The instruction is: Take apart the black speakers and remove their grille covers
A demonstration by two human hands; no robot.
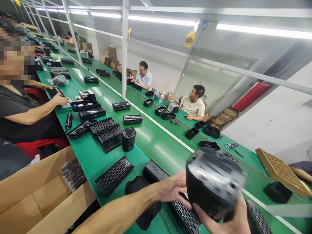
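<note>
Holding black housing [213, 183] above counter [97, 156], clamped by right hand [227, 225] below and left hand [172, 187] at side; likely stiff, fairly light, slick on top, best gripped around side walls

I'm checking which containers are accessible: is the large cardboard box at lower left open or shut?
Open: the view looks down past the cardboard box's walls to a dark bundle inside.

head view | worn on head | forward, down across green bench [90, 157] | black casing [209, 182] close, wall [275, 120] far
</note>
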